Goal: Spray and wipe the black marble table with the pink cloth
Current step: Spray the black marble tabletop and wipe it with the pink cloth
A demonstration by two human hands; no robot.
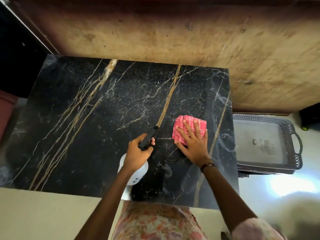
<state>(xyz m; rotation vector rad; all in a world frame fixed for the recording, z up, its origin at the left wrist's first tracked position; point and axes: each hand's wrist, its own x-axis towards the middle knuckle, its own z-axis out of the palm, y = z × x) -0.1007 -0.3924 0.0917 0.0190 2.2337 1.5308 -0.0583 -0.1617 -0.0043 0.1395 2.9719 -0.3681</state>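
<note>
The right hand (192,144) lies flat, fingers spread, palm down on the cloth (189,129), pressing it to the bench (86,118) without gripping it; a dark band circles its wrist. The cloth is pink with pale checks, folded into a rough square, and most of it shows beyond the fingertips, with one corner under the thumb. Just beside it, toward the other arm, the left hand (138,153) is clenched around the neck of the sprayer (148,138), whose black head slants up and away from the person, with its nozzle pointing toward the bench's far side. The sprayer's white bottle hangs below that hand, over the near part of the bench, partly hidden by the wrist. The two hands are near each other but apart. The bench is black marble with gold and white veins running slantwise; pale, smeary swirls show on it around and beyond the right hand. Past the bench edge outward of the right hand, a grey tray (294,135) with a lattice rim and a handle sits on a lower level. A worn brown wall (173,32) rises behind the bench's far edge. Nearest the camera, the person's floral garment shows between the forearms.
</note>
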